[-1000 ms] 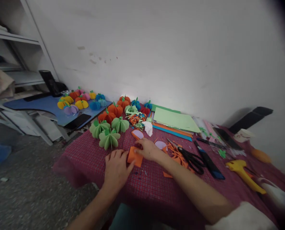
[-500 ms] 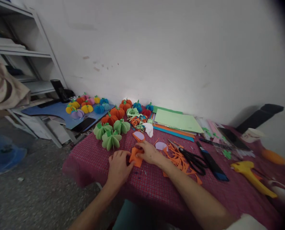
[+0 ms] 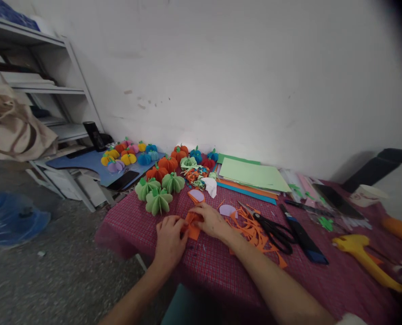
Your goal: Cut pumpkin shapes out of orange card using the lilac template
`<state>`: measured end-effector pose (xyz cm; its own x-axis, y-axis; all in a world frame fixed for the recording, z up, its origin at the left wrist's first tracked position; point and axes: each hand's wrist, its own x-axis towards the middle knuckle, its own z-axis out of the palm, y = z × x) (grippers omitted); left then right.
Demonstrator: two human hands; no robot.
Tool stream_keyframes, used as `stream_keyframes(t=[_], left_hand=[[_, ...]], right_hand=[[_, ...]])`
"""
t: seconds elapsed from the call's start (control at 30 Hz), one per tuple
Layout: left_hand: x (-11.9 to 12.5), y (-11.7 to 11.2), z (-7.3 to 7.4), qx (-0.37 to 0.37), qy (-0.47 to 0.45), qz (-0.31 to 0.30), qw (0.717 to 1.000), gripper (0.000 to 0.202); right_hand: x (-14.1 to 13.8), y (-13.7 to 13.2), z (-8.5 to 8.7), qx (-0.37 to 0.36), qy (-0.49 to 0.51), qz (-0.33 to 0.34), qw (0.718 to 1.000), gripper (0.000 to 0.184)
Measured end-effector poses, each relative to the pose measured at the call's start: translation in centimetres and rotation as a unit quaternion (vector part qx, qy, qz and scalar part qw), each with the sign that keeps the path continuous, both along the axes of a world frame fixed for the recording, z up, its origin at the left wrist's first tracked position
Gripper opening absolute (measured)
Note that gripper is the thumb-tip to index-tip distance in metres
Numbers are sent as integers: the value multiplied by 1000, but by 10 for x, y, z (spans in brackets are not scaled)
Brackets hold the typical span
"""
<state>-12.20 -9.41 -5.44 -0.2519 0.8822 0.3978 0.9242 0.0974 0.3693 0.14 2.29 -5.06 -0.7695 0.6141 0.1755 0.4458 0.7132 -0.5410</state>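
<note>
Between my hands is a folded piece of orange paper (image 3: pixel 193 232), close to the front edge of the cloth-covered table. My left hand (image 3: pixel 170 240) closes on its left side with thumb and fingertips. From the right, my right hand (image 3: pixel 210 220) pinches the upper part of the same paper; its fingers hide some of it. Just beyond lies a lilac oval (image 3: pixel 196 195) on a stack of orange pieces. A second lilac piece (image 3: pixel 228 211) rests right of my right hand, beside a heap of orange paper scraps (image 3: pixel 255 232). Black-handled scissors (image 3: pixel 275 232) lie on those scraps.
Green paper pumpkins (image 3: pixel 158 201) and orange ones stand at the left. Coloured sheets (image 3: pixel 255 175) are stacked at the back. On the right are a black cutter knife (image 3: pixel 302 234), a yellow glue gun (image 3: pixel 363 257) and a paper cup (image 3: pixel 366 195). A blue side table (image 3: pixel 85 162) holds more pumpkins.
The view has shifted slightly, so the scene sits a little lower and further right. My right fingers have lifted and bent the upper part of the orange paper; both hands stay on it.
</note>
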Motion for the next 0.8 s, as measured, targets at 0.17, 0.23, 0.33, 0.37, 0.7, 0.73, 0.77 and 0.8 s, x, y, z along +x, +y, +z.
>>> stream_keyframes(t=[0.17, 0.23, 0.33, 0.37, 0.7, 0.73, 0.77, 0.8], left_hand=[[1, 9, 7, -26, 50, -17, 998, 19], [0, 12, 7, -28, 41, -22, 999, 23], [-5, 13, 3, -19, -28, -17, 999, 24], [-7, 13, 2, -15, -60, -17, 998, 24], [-15, 11, -1, 16, -211, -10, 977, 19], [-15, 11, -1, 17, -215, -8, 976, 18], [-14, 11, -1, 18, -218, -7, 976, 18], [-14, 10, -1, 18, -219, -6, 976, 17]], right_hand=[[1, 0, -1, 16, 32, 40, 999, 28], [2, 5, 2, 16, 40, 16, 999, 33], [3, 19, 8, 22, 29, -81, 996, 31], [2, 25, 10, 28, 20, -106, 994, 27], [-19, 51, 13, 90, -109, -119, 983, 23], [-19, 51, 13, 93, -116, -113, 982, 23], [-18, 51, 12, 95, -120, -109, 982, 23], [-18, 51, 12, 96, -124, -106, 982, 23]])
